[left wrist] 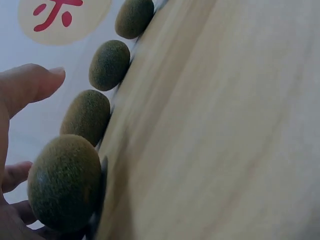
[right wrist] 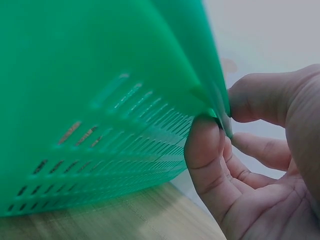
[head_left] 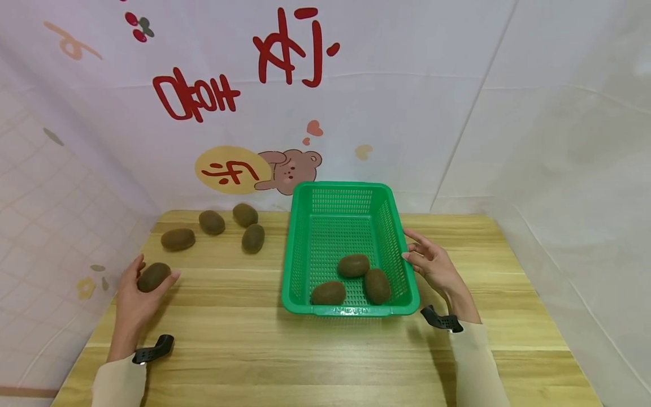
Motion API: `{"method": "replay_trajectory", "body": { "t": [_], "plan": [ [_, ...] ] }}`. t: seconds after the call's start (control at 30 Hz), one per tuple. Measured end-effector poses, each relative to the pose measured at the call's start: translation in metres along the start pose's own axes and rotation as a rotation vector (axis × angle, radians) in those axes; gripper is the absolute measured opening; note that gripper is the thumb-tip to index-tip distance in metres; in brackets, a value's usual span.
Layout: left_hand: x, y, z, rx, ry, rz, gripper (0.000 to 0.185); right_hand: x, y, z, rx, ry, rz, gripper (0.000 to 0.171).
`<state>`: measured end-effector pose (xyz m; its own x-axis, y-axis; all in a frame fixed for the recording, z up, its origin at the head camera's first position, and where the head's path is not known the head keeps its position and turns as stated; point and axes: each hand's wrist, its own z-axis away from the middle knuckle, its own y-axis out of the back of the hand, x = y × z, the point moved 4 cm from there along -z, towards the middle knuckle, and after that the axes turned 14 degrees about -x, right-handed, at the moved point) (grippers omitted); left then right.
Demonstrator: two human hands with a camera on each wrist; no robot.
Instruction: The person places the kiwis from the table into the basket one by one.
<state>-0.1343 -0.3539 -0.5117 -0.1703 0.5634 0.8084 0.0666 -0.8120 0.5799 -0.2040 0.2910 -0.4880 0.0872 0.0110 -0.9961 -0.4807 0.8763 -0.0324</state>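
At the left of the table, my left hand [head_left: 136,299] is spread around a kiwi [head_left: 154,277]. The left wrist view shows its thumb [left wrist: 32,84] apart from this kiwi [left wrist: 65,182], with the other fingers on the far side; whether they touch it I cannot tell. My right hand [head_left: 432,264] pinches the right rim of a green plastic basket [head_left: 288,271]. Close up, the thumb and fingers [right wrist: 205,155] grip the edge of the basket [right wrist: 150,45] from both sides. Three kiwis [head_left: 377,286] lie at the basket's near end.
Several more kiwis [head_left: 178,239] lie on the wood-grain table [head_left: 229,350] toward its back left, left of the basket. A printed cloth wall [head_left: 407,113] rises behind the table, and pale sheets stand at both sides.
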Motion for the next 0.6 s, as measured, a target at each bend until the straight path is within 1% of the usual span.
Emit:
{"method": "replay_trajectory", "body": {
  "t": [0.23,0.43,0.6],
  "plan": [
    [-0.005,0.0,0.006,0.045,0.05,-0.046,0.09,-0.001,0.0,-0.001,0.001,-0.001,-0.004,0.068],
    [-0.011,-0.001,0.003,0.089,0.086,0.011,0.074,0.0,0.0,-0.001,-0.001,0.003,-0.007,0.068],
    [-0.01,0.0,0.004,0.129,0.114,0.017,0.068,0.0,0.0,0.001,-0.004,-0.002,0.001,0.068]
  ]
}}
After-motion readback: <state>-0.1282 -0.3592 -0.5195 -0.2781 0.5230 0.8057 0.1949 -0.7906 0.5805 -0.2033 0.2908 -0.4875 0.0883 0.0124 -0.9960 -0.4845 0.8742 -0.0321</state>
